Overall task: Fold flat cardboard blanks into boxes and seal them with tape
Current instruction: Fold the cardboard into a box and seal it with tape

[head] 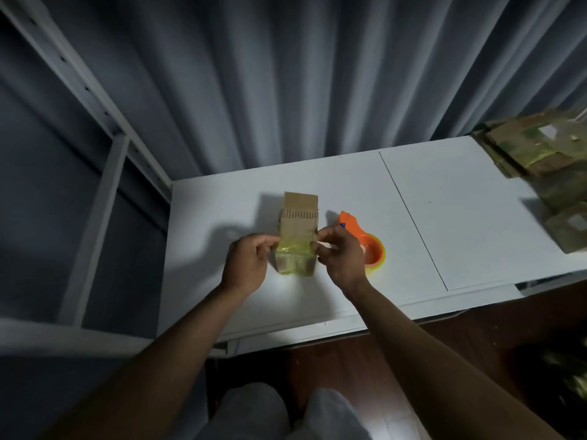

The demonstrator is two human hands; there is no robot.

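Seated at a white counter point(317, 192), a person holds a small cardboard box point(298, 231) between both hands, near the middle of the surface. The left hand point(247, 263) grips the box's left side, fingers curled around its edge; the right hand point(341, 254) pinches the box's right side with fingertips drawn together. Glossy yellowish tape point(293, 249) wraps the lower, nearer part of the box, and one brown flap stands up at its far end. Just to the right, partly behind the right hand, an orange tape dispenser point(365, 242) lies on the counter. A stack of taped cardboard boxes point(546, 166) sits well apart at the counter's far right edge. Grey curtains point(286, 74) hang behind, and a pale metal shelf frame point(104, 160) stands to the left.
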